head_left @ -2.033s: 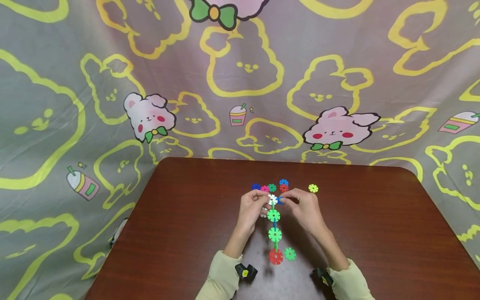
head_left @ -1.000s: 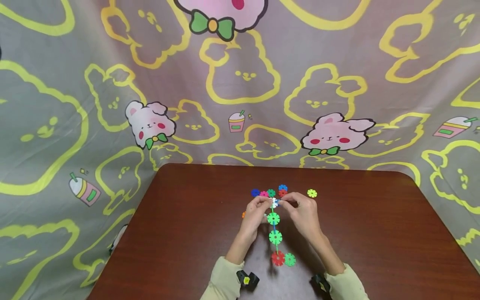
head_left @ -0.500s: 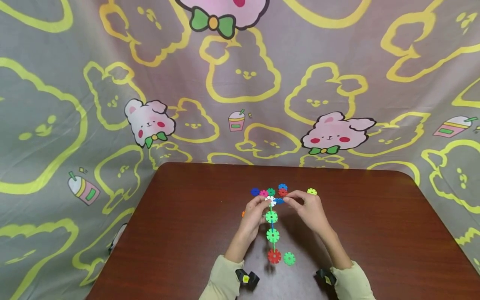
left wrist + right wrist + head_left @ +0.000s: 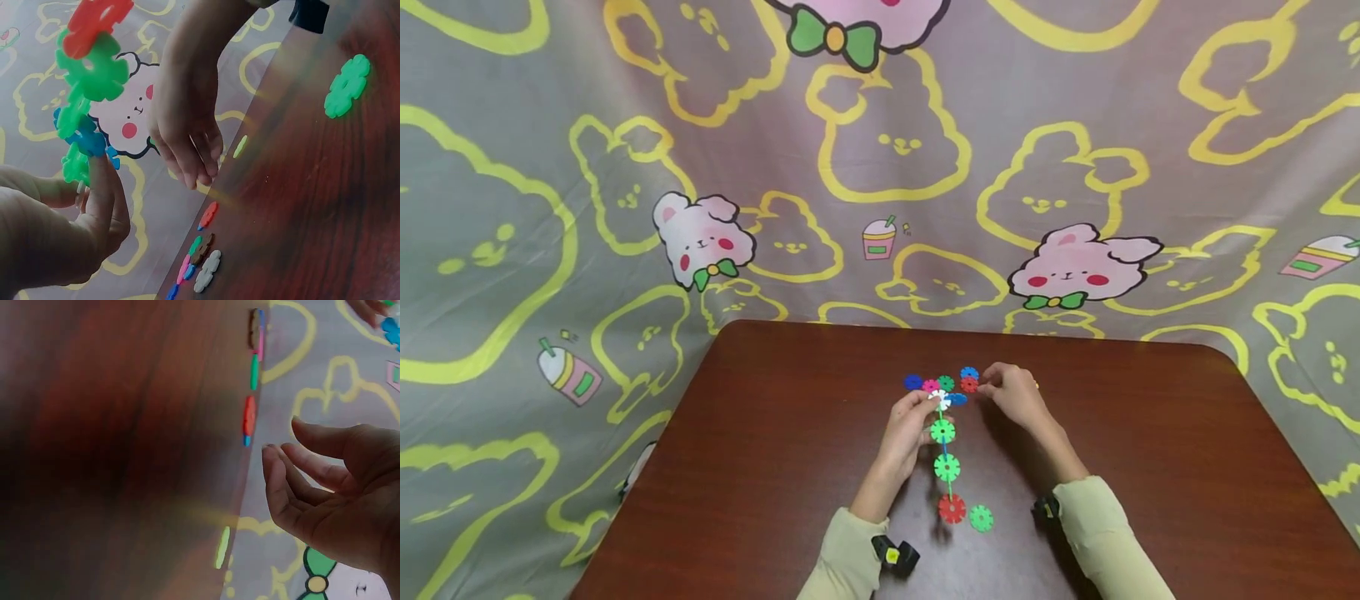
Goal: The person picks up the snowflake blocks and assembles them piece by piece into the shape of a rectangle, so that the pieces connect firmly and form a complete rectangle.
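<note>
My left hand [image 4: 901, 433] pinches a white notched disc [image 4: 939, 400] at the top of a chain of interlocking plastic discs. A blue disc [image 4: 957, 400] sticks out from its right side. Down the chain toward me come a green disc [image 4: 943, 431], another green disc [image 4: 947, 467] and a red disc [image 4: 952, 508] at the end, with thin edge-on discs linking them. In the right wrist view my right hand [image 4: 340, 487] has nothing between thumb and fingers, which are loosely bent. It hovers just right of a loose red disc [image 4: 970, 386].
Behind the chain lie loose discs: dark blue [image 4: 913, 382], pink [image 4: 931, 386], dark green [image 4: 946, 383] and blue [image 4: 969, 373]. Brown [image 4: 202, 249] and grey [image 4: 207, 271] discs lie nearby. A yellow disc [image 4: 222, 548] is farther right; a green one [image 4: 981, 518] lies near the chain's red end.
My right hand has let go of the blue disc, which stays on the white one, and has moved back and right toward the loose discs. My left hand keeps its pinch on the chain.
</note>
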Motion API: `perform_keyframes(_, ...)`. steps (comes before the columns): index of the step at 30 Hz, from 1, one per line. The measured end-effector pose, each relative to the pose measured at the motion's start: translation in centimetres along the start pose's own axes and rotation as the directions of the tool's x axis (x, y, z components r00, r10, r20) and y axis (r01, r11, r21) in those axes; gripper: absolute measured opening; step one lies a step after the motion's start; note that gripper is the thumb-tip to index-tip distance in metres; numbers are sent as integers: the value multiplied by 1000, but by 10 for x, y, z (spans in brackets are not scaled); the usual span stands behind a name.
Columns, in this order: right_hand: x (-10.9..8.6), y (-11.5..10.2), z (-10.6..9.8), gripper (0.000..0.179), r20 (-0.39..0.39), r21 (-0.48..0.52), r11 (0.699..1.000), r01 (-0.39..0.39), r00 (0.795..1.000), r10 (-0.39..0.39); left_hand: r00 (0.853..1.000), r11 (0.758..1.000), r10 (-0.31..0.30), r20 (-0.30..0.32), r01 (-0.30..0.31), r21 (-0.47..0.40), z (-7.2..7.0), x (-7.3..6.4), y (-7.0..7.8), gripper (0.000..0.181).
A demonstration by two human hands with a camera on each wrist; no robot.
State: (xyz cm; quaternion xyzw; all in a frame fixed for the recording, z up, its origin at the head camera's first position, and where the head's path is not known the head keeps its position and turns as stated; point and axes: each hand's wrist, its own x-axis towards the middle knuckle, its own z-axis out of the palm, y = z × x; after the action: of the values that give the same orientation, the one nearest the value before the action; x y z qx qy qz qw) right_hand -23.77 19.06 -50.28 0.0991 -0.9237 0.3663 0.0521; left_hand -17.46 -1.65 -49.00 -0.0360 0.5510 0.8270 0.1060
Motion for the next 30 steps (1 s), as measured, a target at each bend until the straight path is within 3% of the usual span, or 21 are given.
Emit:
perform_keyframes(8, 19, 4, 14, 21, 67, -61, 998, 4, 998, 0, 1000, 1000, -6, -8, 6, 1, -1, 1, -1, 11)
perform_keyframes(17, 22, 4, 19, 23, 90, -97, 995, 5, 996, 4, 1000, 1000, -3, 11, 3, 20, -1, 0, -1, 13)
perform_keyframes(23, 14, 7, 15, 17, 21, 97, 995, -34, 999, 32, 1000, 1000, -10, 9, 10, 17, -2, 0, -1, 12)
perform_keyframes(30, -8, -4, 1, 9, 3, 344, 937, -68, 997, 72, 1000, 1000, -6, -5, 6, 6, -3, 3, 0, 11)
